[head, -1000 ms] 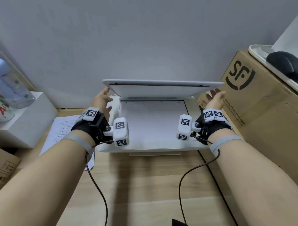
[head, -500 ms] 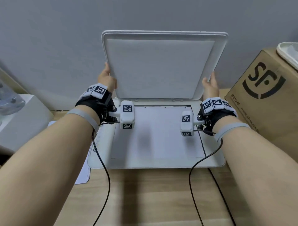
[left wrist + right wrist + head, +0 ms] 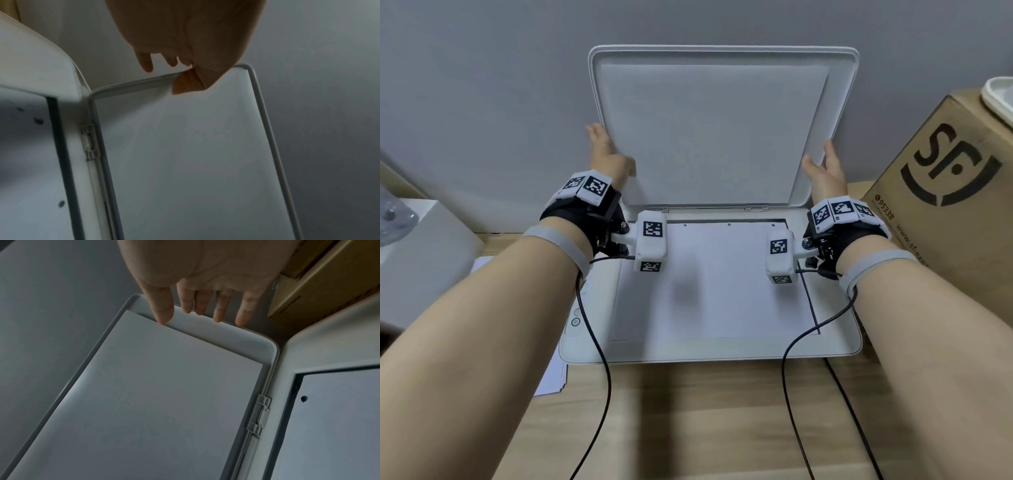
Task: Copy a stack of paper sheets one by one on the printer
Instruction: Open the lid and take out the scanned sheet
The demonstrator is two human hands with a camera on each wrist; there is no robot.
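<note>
A sheet of paper [image 3: 709, 284] lies flat on the glass of the printer [image 3: 835, 342], which sits on the wooden desk [image 3: 688, 418] against the grey wall [image 3: 482, 68]. The lid [image 3: 715, 126] stands raised, close to upright, its white inner pad facing the person. The left hand [image 3: 607, 154] is at the lid's left edge: the thumb lies over the front of the rim, the fingers reach loosely behind it, and whether they actually clasp it cannot be told. The right hand [image 3: 825, 169] is at the right edge, fingers straight and spread, thumb tip on the pad's border, holding nothing. More sheets [image 3: 548, 377] poke out from under the left forearm, beside the printer. To the right stands a cardboard box [image 3: 945, 192] with a black logo, a white tray [image 3: 1000, 96] on top. A white box [image 3: 424, 260] sits at the far left.
</note>
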